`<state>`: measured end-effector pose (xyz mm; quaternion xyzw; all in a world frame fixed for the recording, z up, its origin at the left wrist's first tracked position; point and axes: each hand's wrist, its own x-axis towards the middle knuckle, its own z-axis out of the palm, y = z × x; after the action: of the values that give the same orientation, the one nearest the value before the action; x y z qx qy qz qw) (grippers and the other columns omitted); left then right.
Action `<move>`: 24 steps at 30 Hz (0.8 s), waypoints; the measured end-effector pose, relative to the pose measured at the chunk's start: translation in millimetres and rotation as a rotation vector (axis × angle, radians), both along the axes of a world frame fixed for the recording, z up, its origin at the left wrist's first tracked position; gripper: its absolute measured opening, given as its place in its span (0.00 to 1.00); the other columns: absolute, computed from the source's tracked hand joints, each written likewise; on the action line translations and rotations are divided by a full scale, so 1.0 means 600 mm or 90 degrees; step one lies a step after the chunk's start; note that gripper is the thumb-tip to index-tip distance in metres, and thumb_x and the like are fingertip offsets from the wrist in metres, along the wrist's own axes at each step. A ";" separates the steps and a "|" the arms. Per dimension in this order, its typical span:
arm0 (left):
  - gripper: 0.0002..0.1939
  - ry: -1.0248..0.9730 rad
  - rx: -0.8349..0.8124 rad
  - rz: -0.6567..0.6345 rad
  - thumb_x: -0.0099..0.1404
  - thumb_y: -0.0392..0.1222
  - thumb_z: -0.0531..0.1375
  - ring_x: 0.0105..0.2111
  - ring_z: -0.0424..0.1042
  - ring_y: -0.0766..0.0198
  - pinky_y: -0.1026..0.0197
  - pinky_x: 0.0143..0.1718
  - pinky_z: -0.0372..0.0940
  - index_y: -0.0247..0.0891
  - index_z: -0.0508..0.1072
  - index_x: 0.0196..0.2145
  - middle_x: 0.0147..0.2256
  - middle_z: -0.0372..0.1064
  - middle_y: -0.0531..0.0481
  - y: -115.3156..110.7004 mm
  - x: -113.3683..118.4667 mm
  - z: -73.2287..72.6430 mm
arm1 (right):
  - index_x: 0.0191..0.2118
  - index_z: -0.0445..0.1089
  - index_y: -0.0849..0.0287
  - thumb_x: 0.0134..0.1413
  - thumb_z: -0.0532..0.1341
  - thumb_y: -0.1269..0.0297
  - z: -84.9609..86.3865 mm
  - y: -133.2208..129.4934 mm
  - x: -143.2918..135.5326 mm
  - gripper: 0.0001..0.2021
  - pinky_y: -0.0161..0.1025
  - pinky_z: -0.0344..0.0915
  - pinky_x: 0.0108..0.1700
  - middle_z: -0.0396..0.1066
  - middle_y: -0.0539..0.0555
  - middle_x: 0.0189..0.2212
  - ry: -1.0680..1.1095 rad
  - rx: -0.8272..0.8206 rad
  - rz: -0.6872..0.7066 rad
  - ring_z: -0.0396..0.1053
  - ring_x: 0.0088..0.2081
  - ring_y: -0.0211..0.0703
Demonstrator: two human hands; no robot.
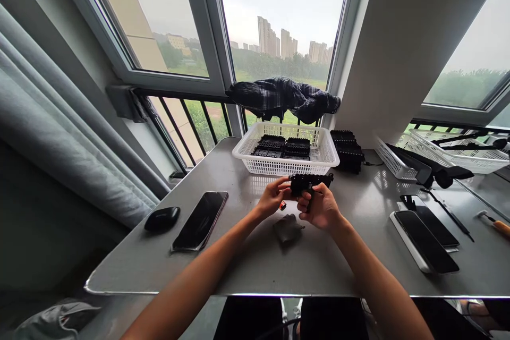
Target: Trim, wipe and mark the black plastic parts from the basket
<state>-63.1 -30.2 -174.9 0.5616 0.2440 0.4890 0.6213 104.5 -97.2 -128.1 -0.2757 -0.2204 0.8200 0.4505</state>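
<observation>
Both of my hands are raised over the middle of the table, in front of a white basket (247,163). Between them is a black toothed plastic part (299,183). My left hand (274,196) grips its left end with the fingertips. My right hand (321,207) is wrapped around the right side, thumb on the near face; a dark piece shows between thumb and fingers, its kind unclear. Below the hands lies a crumpled grey cloth (288,229). A small orange object (282,205) sits by my left fingers. Similar black parts (285,147) fill some of the basket.
More black parts (346,151) are stacked right of the basket. A black mouse (162,219) and a phone (201,220) lie on the left. Two phones, one of them a white-edged phone (424,241), a thin black tool (450,215) and an orange-handled tool (500,226) lie right.
</observation>
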 end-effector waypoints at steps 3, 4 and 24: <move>0.25 -0.011 0.010 0.000 0.52 0.49 0.68 0.33 0.78 0.58 0.52 0.37 0.76 0.36 0.70 0.45 0.36 0.78 0.46 0.004 -0.002 0.000 | 0.22 0.55 0.56 0.45 0.53 0.56 0.000 0.003 0.006 0.11 0.33 0.48 0.22 0.54 0.48 0.19 0.002 -0.009 0.001 0.52 0.23 0.37; 0.25 -0.010 0.012 0.002 0.52 0.49 0.68 0.32 0.78 0.58 0.53 0.36 0.76 0.36 0.70 0.44 0.36 0.78 0.46 0.005 -0.002 0.001 | 0.22 0.55 0.56 0.45 0.54 0.56 0.001 0.003 0.008 0.11 0.33 0.48 0.22 0.54 0.48 0.19 0.003 -0.012 0.002 0.52 0.23 0.37; 0.25 0.010 0.009 0.053 0.52 0.50 0.68 0.31 0.78 0.56 0.51 0.36 0.76 0.35 0.71 0.44 0.33 0.77 0.47 0.011 -0.014 0.018 | 0.23 0.54 0.56 0.45 0.55 0.57 0.016 0.005 0.048 0.11 0.34 0.50 0.22 0.54 0.48 0.20 0.044 -0.015 -0.069 0.53 0.24 0.38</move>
<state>-71.6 -23.8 -164.3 0.5590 0.2686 0.5118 0.5945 133.3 -93.9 -118.7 -0.2638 -0.1798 0.8058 0.4987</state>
